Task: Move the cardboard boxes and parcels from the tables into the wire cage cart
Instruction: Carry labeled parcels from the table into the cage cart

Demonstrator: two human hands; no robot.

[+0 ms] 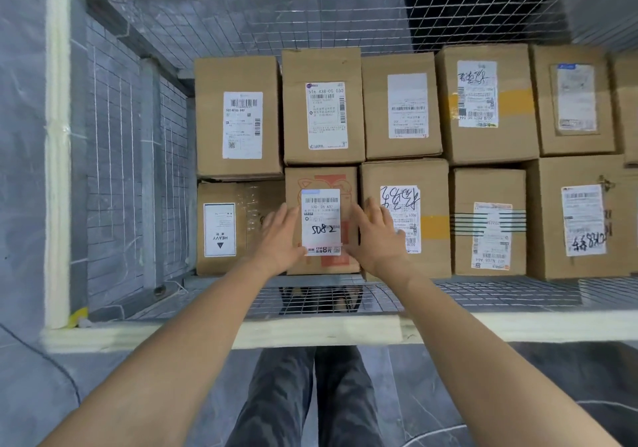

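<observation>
Red-printed box (322, 181) sits in cart (57, 170), near row, second from left, between other boxes (400, 108). Left hand (279, 239) and right hand (376, 239) rest flat on top, fingers straight, flanking label (321, 222).

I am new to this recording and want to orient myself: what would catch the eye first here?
The left hand and the right hand lie flat on either side of the box marked 5082, in the near row. Around it, labelled cardboard boxes stand in two rows inside the wire cage cart; the HEAVY box is at its left.
</observation>
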